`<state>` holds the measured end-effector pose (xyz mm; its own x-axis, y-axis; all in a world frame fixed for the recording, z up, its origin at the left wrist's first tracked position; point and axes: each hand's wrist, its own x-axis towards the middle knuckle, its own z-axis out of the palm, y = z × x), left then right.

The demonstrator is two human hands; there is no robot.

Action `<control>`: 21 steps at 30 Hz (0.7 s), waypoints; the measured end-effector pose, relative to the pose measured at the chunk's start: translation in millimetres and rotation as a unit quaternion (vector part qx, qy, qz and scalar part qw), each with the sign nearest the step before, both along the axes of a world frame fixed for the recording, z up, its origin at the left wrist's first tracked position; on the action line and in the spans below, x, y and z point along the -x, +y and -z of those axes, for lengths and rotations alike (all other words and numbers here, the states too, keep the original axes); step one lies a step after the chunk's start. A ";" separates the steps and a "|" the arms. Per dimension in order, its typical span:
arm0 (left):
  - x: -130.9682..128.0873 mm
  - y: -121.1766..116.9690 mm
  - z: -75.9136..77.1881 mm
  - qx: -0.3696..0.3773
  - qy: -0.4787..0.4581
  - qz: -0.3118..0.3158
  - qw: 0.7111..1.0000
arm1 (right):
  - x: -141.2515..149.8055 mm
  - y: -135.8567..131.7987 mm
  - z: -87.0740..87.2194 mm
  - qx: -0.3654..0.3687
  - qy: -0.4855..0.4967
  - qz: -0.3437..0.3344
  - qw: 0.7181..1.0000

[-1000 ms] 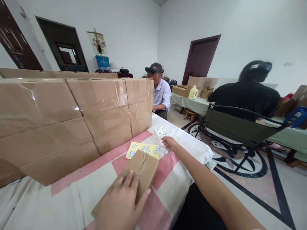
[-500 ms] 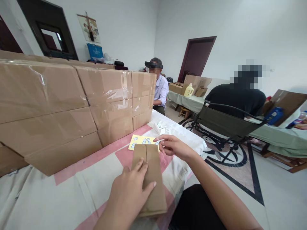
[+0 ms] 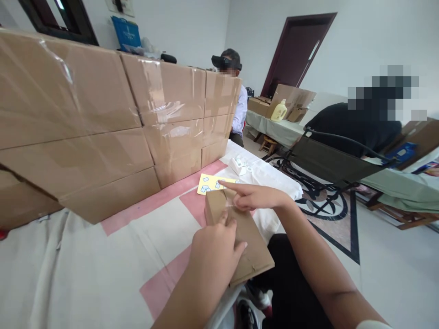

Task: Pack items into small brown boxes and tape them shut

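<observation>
A closed brown cardboard box [image 3: 252, 237] lies at the table's near edge, set at a slant. My left hand [image 3: 214, 249] rests on its top with the fingertips down and the thumb spread, holding nothing. Over the far end of the box, my right hand [image 3: 255, 195] has its index finger stretched out to the left and its other fingers curled. Near the fingertips of both hands, a small pale, shiny patch [image 3: 229, 203] shows on the box top. Just beyond the box lies a yellow sheet [image 3: 211, 183] with blue-outlined shapes, partly covered by my right hand.
Large taped cartons [image 3: 174, 105] are stacked along the left and back of the table. A small white object [image 3: 238, 166] sits behind the yellow sheet. One person [image 3: 240, 109] sits past the cartons; another, in black [image 3: 343, 130], sits in a folding chair [image 3: 329, 160] at right.
The box has turned and its near end has swung right, with my left hand still on it. My right hand has come down over its far end. The view has tilted downward.
</observation>
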<state>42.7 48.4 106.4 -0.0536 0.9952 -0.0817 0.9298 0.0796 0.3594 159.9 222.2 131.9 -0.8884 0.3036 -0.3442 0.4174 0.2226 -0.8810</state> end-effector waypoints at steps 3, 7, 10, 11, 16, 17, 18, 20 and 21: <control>3.8 -3.1 -1.0 0.003 -0.011 0.010 1.000 | 12.5 4.7 -1.8 -0.020 -0.034 -0.033 0.999; 7.0 -2.9 -1.8 0.011 -0.032 0.015 0.999 | 22.7 2.4 0.3 -0.077 -0.101 -0.040 0.991; 5.9 -2.5 -2.4 0.018 -0.036 0.015 0.999 | 22.9 -1.1 -0.3 -0.122 -0.129 -0.030 0.984; 4.9 -2.6 -2.3 0.021 -0.033 0.014 0.999 | 21.6 -1.1 -0.9 -0.123 -0.133 -0.031 0.983; 1.7 -2.9 -0.7 0.011 -0.007 0.015 1.000 | 7.7 7.2 -1.0 -0.055 -0.132 -0.055 0.988; 2.5 -2.8 -0.8 0.000 -0.002 0.017 1.000 | 4.0 8.5 -0.4 -0.047 -0.134 -0.056 0.988; 3.8 -2.6 -1.2 -0.010 0.001 0.019 1.000 | 0.4 9.2 0.4 -0.042 -0.137 -0.056 0.988; 7.6 -2.1 -3.1 -0.017 0.008 0.019 1.000 | -5.8 9.0 2.2 -0.038 -0.138 -0.065 0.988; 9.6 -1.6 -4.3 -0.016 0.013 0.018 1.000 | -8.3 8.4 3.1 -0.037 -0.133 -0.074 0.988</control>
<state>33.1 46.8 110.7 -0.0194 0.9986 -0.0484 0.9410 0.0346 0.3367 168.2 230.6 128.8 -0.8061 0.2102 -0.5532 0.5900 0.3581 -0.7236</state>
